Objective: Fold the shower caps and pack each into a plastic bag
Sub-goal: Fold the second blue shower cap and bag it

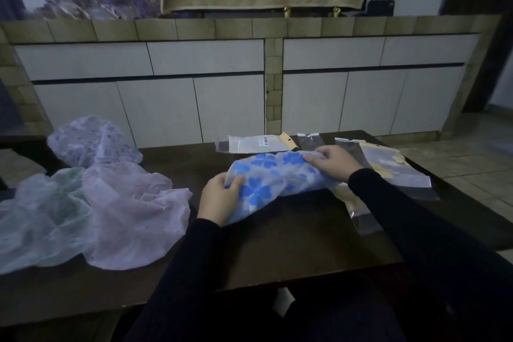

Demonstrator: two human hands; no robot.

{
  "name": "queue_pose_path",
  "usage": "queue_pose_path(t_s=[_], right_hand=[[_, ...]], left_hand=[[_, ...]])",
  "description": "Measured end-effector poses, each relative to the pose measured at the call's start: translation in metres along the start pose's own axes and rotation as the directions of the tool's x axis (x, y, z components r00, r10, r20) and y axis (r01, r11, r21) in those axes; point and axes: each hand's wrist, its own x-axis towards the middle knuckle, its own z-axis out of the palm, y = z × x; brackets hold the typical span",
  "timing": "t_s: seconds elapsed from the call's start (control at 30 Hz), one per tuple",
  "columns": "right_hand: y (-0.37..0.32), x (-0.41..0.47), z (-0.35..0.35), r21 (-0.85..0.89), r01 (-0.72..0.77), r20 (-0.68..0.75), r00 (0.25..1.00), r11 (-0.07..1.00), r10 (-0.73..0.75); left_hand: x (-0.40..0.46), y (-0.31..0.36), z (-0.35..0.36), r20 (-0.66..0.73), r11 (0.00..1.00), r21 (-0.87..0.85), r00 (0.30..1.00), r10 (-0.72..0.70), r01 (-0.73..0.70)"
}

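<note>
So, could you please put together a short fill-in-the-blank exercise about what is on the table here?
1. Both hands, left hand and right hand, hold the shower cap printed with ____ flowers.
2. The unfolded caps lie on the person's ____ side.
3. The plastic bag with the barcode label lies at the table's ____ edge.

Missing words: blue; left; far

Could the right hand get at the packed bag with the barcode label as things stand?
Probably yes: the bag lies uncovered just beyond the right hand, but that hand's grip on the blue-flowered cap must let go first.
</note>
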Motion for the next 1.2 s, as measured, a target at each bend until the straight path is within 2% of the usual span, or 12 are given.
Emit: queue_pose_path(t_s=[0.07,0.17,0.23,0.33,0.4,0.5,0.6,0.7,0.87,0.97,1.1,1.2], right_hand=[[0.001,0.005,0.002,-0.029,0.004,-0.052,0.999,1.0,-0.005],[-0.003,0.008,0.01,-0.231,-0.007,-0.007,1.0,0.973,0.005],[-0.006,0.01,0.015,-0.307,-0.024,0.058,0.997,0.951,0.044],[-0.013,0.015,0.016,-0.296,0.004,0.103,0.994,0.955,0.028],[-0.019,0.02,0.015,-0.229,0.03,0.112,0.994,0.973,-0.005],[-0.034,0.026,0.018,-0.15,0.046,0.148,0.989,0.988,-0.024],[-0.046,0.03,0.027,-0.203,0.027,0.232,0.973,0.979,0.021],[-0.047,0.032,0.036,-0.268,0.036,0.277,0.96,0.963,0.041],[-0.04,0.038,0.055,-0.272,0.048,0.109,0.994,0.961,-0.019],[-0.034,0.045,0.065,-0.254,0.031,0.086,0.996,0.967,-0.009],[-0.016,0.043,0.083,-0.142,-0.033,0.01,0.999,0.989,0.035],[-0.009,0.043,0.09,-0.211,0.026,-0.088,0.995,0.977,-0.046]], left_hand=[[0.003,0.0,0.001,0.031,0.953,0.292,0.995,-0.096,0.083],[0.004,0.003,0.0,0.061,0.844,0.517,0.977,-0.205,0.144],[0.003,0.009,-0.002,0.046,0.755,0.646,0.981,-0.188,0.114],[0.002,0.016,-0.002,-0.003,0.672,0.737,0.995,-0.103,0.071],[0.004,0.021,0.002,-0.035,0.655,0.753,0.998,-0.059,0.065],[0.011,0.025,0.01,-0.047,0.729,0.682,0.998,-0.041,0.062],[0.017,0.014,0.018,-0.016,0.804,0.59,0.997,-0.08,0.074],[0.019,-0.001,0.021,-0.054,0.808,0.586,0.998,-0.044,0.067],[0.025,-0.01,0.019,-0.103,0.871,0.487,0.995,-0.012,0.061],[0.027,-0.011,0.019,-0.167,0.851,0.518,0.986,0.002,0.086],[0.031,-0.017,0.016,-0.22,0.818,0.558,0.975,-0.014,0.137],[0.033,-0.019,0.016,-0.195,0.793,0.591,0.98,-0.04,0.149]])
